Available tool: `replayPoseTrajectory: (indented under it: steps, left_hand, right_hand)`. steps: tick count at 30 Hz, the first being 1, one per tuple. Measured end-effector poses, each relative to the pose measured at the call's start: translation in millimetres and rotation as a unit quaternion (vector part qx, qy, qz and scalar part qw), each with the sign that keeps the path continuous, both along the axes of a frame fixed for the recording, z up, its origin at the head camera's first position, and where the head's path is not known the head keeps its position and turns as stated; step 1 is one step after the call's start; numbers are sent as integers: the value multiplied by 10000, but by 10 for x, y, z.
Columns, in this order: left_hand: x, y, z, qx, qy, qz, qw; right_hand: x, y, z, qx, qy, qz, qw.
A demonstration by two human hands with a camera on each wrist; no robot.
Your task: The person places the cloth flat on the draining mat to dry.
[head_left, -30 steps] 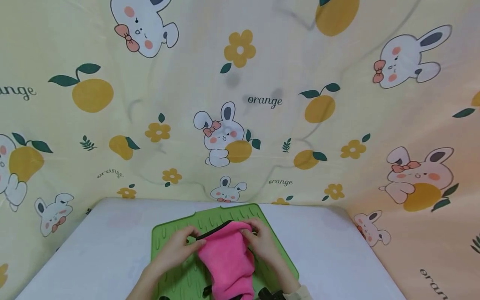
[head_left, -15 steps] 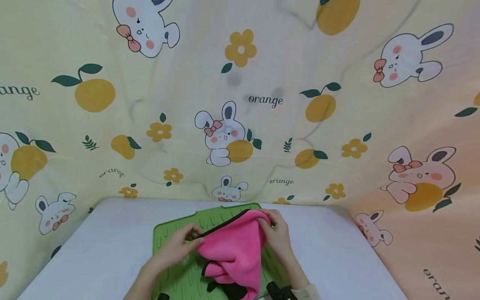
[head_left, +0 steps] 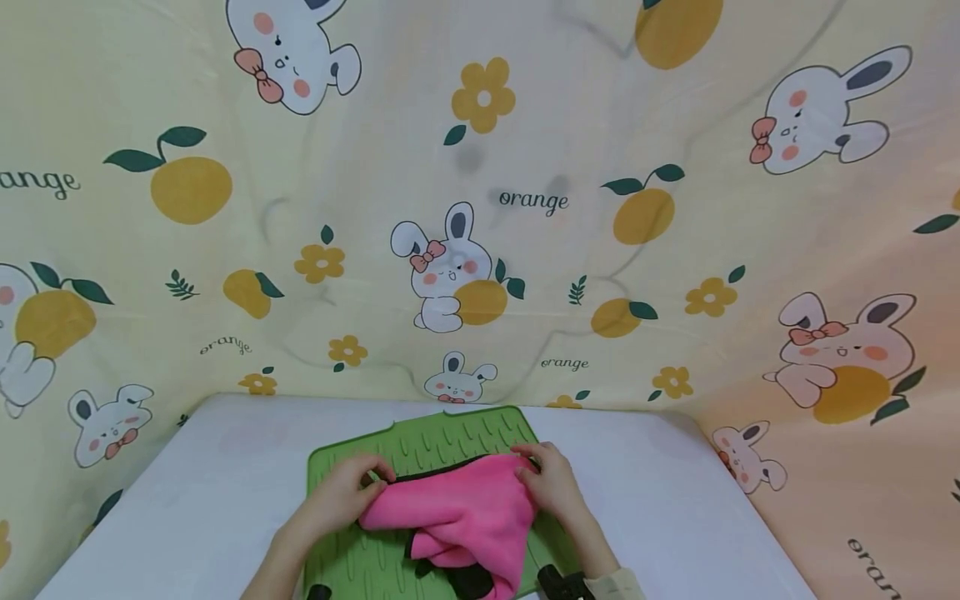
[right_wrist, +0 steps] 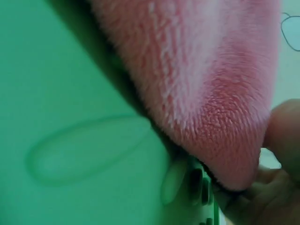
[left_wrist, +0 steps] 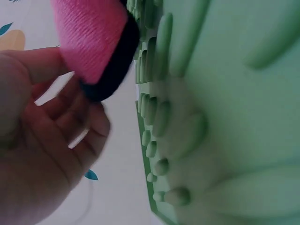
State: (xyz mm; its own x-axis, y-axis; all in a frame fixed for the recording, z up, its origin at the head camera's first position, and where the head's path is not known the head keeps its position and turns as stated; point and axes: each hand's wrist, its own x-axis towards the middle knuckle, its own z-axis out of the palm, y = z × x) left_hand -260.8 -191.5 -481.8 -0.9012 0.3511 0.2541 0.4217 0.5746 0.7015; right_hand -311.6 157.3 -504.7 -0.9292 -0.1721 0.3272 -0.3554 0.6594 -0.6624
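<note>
A pink fleecy cloth point(head_left: 472, 508) with a black edging is spread between both hands, over a green ridged mat point(head_left: 420, 435). My left hand point(head_left: 351, 490) pinches its upper left corner between thumb and fingers; in the left wrist view that corner of the cloth point(left_wrist: 93, 37) hangs from the fingertips beside the mat point(left_wrist: 243, 112). At the upper right corner my right hand point(head_left: 553, 482) grips the cloth's edge. Up close in the right wrist view, the pile of the cloth point(right_wrist: 201, 84) runs down to the right thumb and fingers point(right_wrist: 288, 136). The lower part is bunched and folded.
The mat lies on a white table point(head_left: 645, 492). Behind the table hangs a cream curtain point(head_left: 360, 167) printed with rabbits, oranges and flowers. A black wrist device point(head_left: 558, 582) sits by the right sleeve point(head_left: 613, 583).
First the right hand moved right and up, stretching the cloth's top edge wider. Then it came down, while the left hand shifted slightly left; the cloth now lies lower and wider over the mat.
</note>
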Motion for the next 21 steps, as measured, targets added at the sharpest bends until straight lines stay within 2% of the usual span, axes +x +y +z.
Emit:
replayPoseTrajectory:
  steps: [5, 9, 16, 21]
  left_hand:
    - [-3, -29, -54, -186, -308, -171, 9992]
    - [-13, -58, -55, -64, -683, -247, 9973]
    - [18, -177, 16, -111, -1286, -496, 9904]
    - [34, -284, 56, -134, -1483, -642, 9868]
  right_hand:
    - [22, 21, -10, 278, -165, 259, 9991]
    - [18, 56, 36, 81, -226, 219, 9995]
    - [27, 205, 141, -103, -655, 23, 9978]
    - [35, 328, 213, -6, -928, 432, 9947]
